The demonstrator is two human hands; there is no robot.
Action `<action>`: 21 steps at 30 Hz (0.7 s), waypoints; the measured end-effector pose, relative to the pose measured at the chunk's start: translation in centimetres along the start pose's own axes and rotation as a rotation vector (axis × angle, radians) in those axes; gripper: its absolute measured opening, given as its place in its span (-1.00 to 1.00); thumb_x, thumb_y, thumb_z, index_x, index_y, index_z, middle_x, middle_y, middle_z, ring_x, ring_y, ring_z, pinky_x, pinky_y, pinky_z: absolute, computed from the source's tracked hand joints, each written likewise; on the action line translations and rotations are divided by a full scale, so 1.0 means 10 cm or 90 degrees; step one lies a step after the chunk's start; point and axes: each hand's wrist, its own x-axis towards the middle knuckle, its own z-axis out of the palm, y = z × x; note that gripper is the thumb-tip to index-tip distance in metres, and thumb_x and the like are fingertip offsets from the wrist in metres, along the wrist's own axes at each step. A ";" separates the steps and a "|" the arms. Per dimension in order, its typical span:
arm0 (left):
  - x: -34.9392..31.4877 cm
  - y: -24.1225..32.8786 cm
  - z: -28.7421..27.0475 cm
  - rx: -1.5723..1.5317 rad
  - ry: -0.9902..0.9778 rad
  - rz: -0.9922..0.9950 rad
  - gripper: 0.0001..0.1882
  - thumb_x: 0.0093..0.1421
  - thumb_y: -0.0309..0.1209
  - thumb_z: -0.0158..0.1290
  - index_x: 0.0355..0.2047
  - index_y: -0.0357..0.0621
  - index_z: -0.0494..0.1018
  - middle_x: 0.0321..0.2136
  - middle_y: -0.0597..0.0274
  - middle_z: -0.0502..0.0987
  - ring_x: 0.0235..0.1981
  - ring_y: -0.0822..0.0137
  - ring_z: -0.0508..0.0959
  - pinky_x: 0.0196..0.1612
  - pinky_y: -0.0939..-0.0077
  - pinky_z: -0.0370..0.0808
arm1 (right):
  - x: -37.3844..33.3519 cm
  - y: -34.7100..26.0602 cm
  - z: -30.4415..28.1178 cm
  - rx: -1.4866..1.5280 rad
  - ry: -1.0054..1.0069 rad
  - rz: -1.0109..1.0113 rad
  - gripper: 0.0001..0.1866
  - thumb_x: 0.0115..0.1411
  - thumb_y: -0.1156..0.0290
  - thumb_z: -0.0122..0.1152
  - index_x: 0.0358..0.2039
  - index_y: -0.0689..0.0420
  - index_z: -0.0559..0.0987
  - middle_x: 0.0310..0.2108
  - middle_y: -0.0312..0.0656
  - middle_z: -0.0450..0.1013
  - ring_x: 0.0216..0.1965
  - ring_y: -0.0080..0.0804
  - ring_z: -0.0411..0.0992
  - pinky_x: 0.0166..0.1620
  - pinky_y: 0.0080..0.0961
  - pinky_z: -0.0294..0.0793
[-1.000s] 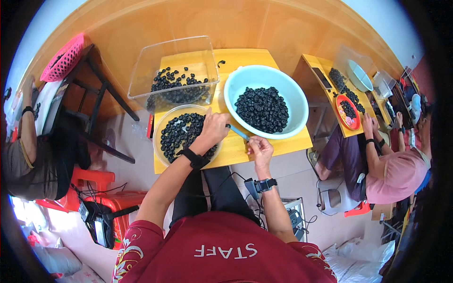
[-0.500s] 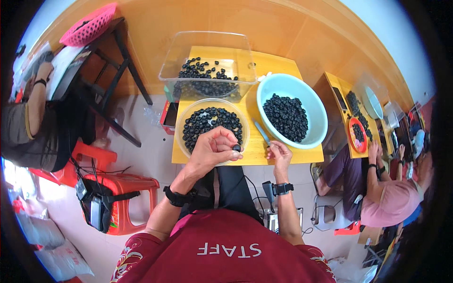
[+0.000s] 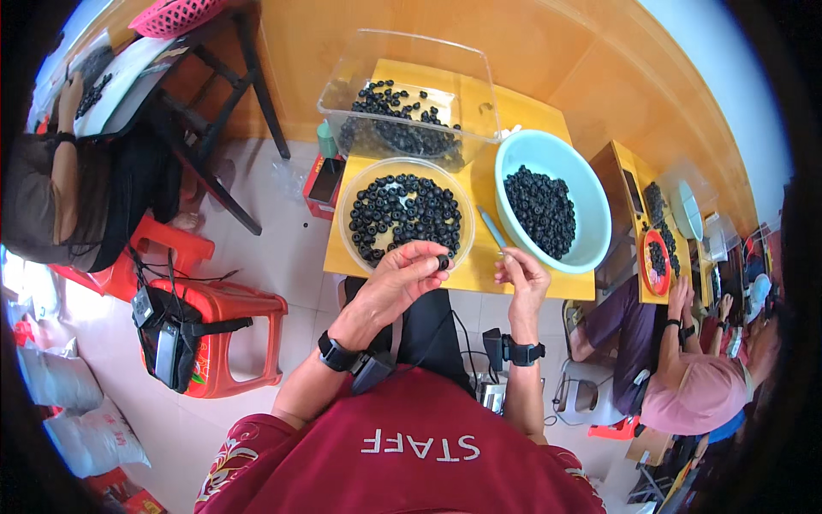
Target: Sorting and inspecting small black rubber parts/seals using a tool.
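My left hand (image 3: 404, 278) is closed, its thumb and fingers pinching a small black round piece (image 3: 443, 262) that shows a paler centre. It is at the near rim of a clear round tub (image 3: 344, 224) holding many such pieces. Over the table's front edge, the fingers of my right hand (image 3: 525, 274) are closed at the near end of a slim blue-grey tool (image 3: 491, 227), knife-like in shape. The tool points away from me, beside a pale blue basin (image 3: 601, 210) heaped with black pieces (image 3: 541, 212).
A clear rectangular bin (image 3: 411, 43) with more black pieces stands at the back of the yellow table (image 3: 561, 287). Red stools (image 3: 240, 304) are at my left, one carrying a black bag (image 3: 175, 343). People sit at tables on both sides; a red plate (image 3: 656, 261) is at right.
The view has shifted, so the table sits further right and higher. My left hand has drawn back toward the tub's near rim and turned, still pinching the black piece.
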 end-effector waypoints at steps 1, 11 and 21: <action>0.00 -0.02 0.01 -0.001 0.003 -0.011 -0.80 0.13 -0.49 0.02 -0.21 -0.19 0.41 -0.31 0.21 0.50 -0.31 0.43 0.52 -0.22 0.65 0.48 | -0.07 -0.11 0.08 0.000 0.008 0.008 -0.84 0.09 0.54 0.11 -0.30 0.26 0.54 -0.54 -0.22 0.47 -0.60 -0.58 0.40 -0.51 -0.68 0.43; 0.01 -0.11 0.11 0.149 0.065 0.011 -0.80 0.08 -0.52 0.08 -0.25 -0.20 0.42 -0.33 0.24 0.51 -0.32 0.41 0.53 -0.20 0.60 0.46 | -0.31 -0.51 0.39 -0.227 -0.165 -0.249 -0.86 -0.02 0.63 0.17 -0.38 0.30 0.56 -0.56 -0.19 0.46 -0.57 -0.58 0.40 -0.50 -0.71 0.36; -0.01 -0.13 0.14 0.203 0.068 0.039 -0.81 0.07 -0.54 0.07 -0.27 -0.21 0.41 -0.35 0.24 0.51 -0.32 0.41 0.53 -0.18 0.57 0.48 | -0.35 -0.59 0.48 -0.348 -0.175 -0.343 -0.85 -0.02 0.64 0.15 -0.37 0.29 0.56 -0.53 -0.13 0.45 -0.55 -0.38 0.45 -0.50 -0.59 0.42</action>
